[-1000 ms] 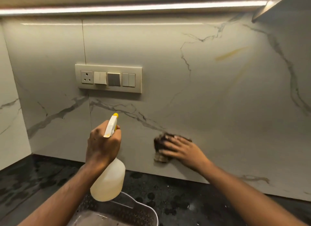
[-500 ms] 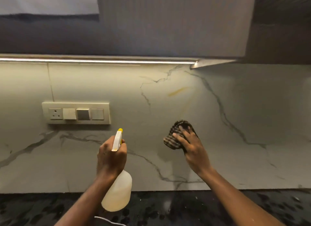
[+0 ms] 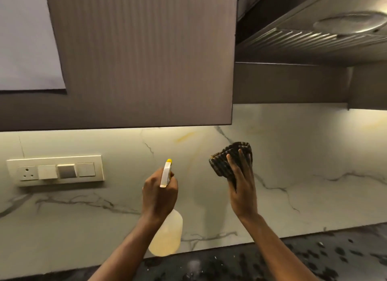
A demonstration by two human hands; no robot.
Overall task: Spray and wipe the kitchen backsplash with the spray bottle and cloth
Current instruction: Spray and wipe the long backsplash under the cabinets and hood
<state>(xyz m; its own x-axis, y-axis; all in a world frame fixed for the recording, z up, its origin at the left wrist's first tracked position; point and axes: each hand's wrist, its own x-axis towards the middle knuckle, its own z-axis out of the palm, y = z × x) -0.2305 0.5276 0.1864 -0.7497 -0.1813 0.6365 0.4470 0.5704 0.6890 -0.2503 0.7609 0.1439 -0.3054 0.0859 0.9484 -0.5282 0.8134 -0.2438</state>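
While our left hand [image 3: 160, 197] grips the neck of the spray bottle [image 3: 166, 232], its yellow-tipped nozzle points at the marble backsplash [image 3: 303, 176] and its pale body hangs below our wrist, above the dark speckled worktop [image 3: 335, 253]. Our right hand [image 3: 243, 188] presses the bunched, dark checked cloth [image 3: 228, 161] flat against the backsplash, fingers [image 3: 232, 165] spread over it, just right of the bottle. We see a switch panel [image 3: 55, 170] on the wall well to the left, under the brown upper cabinet [image 3: 142, 56].
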